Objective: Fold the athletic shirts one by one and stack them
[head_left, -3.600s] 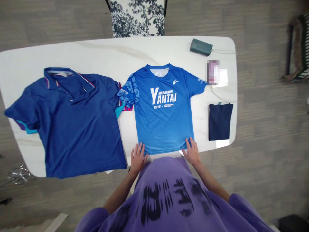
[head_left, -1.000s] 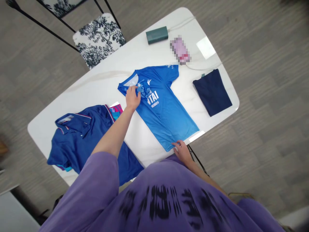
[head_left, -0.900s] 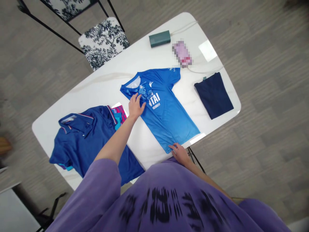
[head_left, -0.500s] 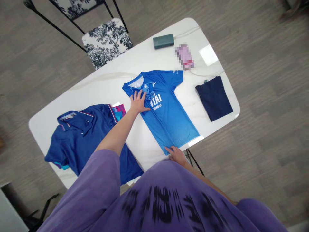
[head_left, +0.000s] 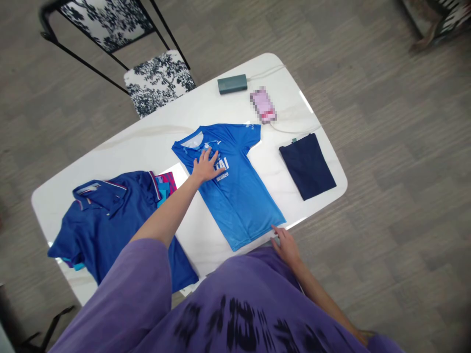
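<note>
A bright blue T-shirt [head_left: 243,196] with white lettering on its chest lies on the white table, folded lengthwise with one sleeve pointing to the upper right. My left hand [head_left: 206,167] rests on its chest print, palm down, fingers spread. At the shirt's lower right hem corner is my right hand [head_left: 286,245], its fingers apart at the table edge; whether a fingertip touches the fabric is hard to tell. To the left a dark blue polo shirt [head_left: 121,215] with a striped collar is laid over other colourful cloth, partly hidden by my left arm.
A folded navy garment [head_left: 308,166] lies at the table's [head_left: 121,147] right end. Behind the T-shirt are a dark green power bank [head_left: 232,84] and a pink, blurred phone-like object [head_left: 263,105] with cables. A patterned chair [head_left: 158,81] stands at the far side.
My right hand has moved rightward along the hem, from its left corner to its right corner. My left hand stays on the chest print. The whole view has shifted slightly.
</note>
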Demonstrator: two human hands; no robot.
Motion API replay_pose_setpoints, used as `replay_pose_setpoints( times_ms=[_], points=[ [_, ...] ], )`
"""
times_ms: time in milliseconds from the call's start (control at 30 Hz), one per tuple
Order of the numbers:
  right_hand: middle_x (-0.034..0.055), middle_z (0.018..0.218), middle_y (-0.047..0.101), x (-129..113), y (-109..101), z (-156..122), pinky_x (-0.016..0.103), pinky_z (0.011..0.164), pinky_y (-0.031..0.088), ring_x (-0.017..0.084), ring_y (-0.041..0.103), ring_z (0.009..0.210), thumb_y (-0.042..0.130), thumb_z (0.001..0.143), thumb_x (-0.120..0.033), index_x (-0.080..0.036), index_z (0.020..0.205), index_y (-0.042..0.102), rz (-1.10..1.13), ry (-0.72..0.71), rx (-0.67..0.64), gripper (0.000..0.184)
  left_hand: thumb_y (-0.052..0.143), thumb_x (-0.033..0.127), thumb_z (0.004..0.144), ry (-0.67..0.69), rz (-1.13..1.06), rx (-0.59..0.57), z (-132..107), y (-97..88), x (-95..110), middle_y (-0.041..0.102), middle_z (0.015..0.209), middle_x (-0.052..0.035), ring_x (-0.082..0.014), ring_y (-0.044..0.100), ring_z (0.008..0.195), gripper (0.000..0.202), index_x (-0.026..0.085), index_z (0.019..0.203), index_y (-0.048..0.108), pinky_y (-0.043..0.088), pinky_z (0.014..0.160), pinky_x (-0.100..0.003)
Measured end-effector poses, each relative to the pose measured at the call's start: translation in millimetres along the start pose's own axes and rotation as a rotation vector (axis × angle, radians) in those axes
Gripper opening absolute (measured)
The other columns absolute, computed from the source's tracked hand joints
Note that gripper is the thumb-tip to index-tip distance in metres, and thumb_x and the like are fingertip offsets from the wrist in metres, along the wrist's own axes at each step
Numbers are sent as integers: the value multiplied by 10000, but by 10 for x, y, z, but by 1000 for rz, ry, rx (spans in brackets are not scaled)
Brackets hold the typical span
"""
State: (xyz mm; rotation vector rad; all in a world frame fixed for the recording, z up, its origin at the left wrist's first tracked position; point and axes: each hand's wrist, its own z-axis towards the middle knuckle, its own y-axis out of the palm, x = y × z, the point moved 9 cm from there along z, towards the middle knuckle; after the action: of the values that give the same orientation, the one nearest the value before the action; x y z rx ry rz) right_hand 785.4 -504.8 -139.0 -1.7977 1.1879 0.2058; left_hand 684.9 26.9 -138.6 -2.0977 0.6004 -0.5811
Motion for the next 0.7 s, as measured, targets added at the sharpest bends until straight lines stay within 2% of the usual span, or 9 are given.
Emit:
replay_pose_setpoints(
  times_ms=[100, 167, 267, 367, 467, 567, 633, 700],
  points=[
    [151, 1332, 731, 283, -428, 340, 433, 1104, 569, 295, 702, 1178, 504, 1120, -448, -194, 1532, 649, 23, 104, 89, 505, 546, 646, 1097, -58, -94, 166, 157, -181, 474, 359, 1877, -153, -428, 340, 1738, 766, 299, 1779, 515, 310, 1391, -657],
    [163, 1362, 726, 447, -624, 483, 398, 1074, 553, 280, 693, 1163, 518, 1128, -453, -173, 1454, 667, -8, 183, 126, 455, 588, 566, 1092, -46, -175, 252, 412, -318, 870, 545, 1717, -200, -419, 527, 1598, 641, 242, 1642, 642, 416, 1329, -608],
    [169, 1385, 719, 548, -728, 615, 357, 1047, 507, 263, 667, 1176, 548, 1145, -443, -149, 1426, 660, -82, 215, 118, 422, 659, 469, 1063, -13, -301, 278, 959, -436, 1465, 728, 1412, -185, -381, 688, 1361, 492, 209, 1479, 696, 519, 1219, -547],
    [155, 1353, 725, 536, -665, 683, 346, 1016, 455, 263, 632, 1184, 586, 1148, -436, -143, 1379, 674, -137, 178, 85, 383, 787, 458, 980, -71, -341, 289, 1473, -443, 1867, 743, 1333, -185, -402, 691, 1330, 548, 192, 1446, 674, 522, 1200, -547],
    [136, 1302, 739, 491, -556, 694, 353, 1014, 405, 264, 603, 1182, 608, 1145, -376, -158, 1300, 706, -150, 96, 65, 285, 813, 380, 943, -173, -352, 324, 1800, -387, 2015, 700, 1404, -254, -459, 642, 1408, 536, 147, 1404, 672, 489, 1221, -586],
    [113, 1226, 761, 454, -501, 647, 356, 1008, 388, 254, 612, 1139, 593, 1140, -294, -167, 1220, 721, -67, 6, 61, 197, 738, 241, 954, -200, -398, 332, 1953, -352, 1988, 721, 1333, -247, -457, 646, 1406, 312, 152, 1250, 699, 468, 1235, -611],
    [94, 1190, 772, 423, -494, 590, 351, 1000, 392, 243, 630, 1104, 592, 1134, -268, -168, 1221, 714, -10, -45, 49, 181, 729, 209, 951, -194, -502, 356, 1939, -402, 1851, 747, 1210, -185, -409, 682, 1346, 175, 183, 1120, 690, 491, 1224, -582],
    [76, 1154, 774, 341, -489, 522, 344, 986, 397, 231, 642, 1069, 601, 1124, -262, -173, 1208, 708, 23, -119, 23, 163, 712, 234, 982, -203, -722, 412, 1798, -504, 1565, 743, 1090, -124, -328, 721, 1237, 93, 202, 1047, 654, 549, 1165, -512]
  ],
)
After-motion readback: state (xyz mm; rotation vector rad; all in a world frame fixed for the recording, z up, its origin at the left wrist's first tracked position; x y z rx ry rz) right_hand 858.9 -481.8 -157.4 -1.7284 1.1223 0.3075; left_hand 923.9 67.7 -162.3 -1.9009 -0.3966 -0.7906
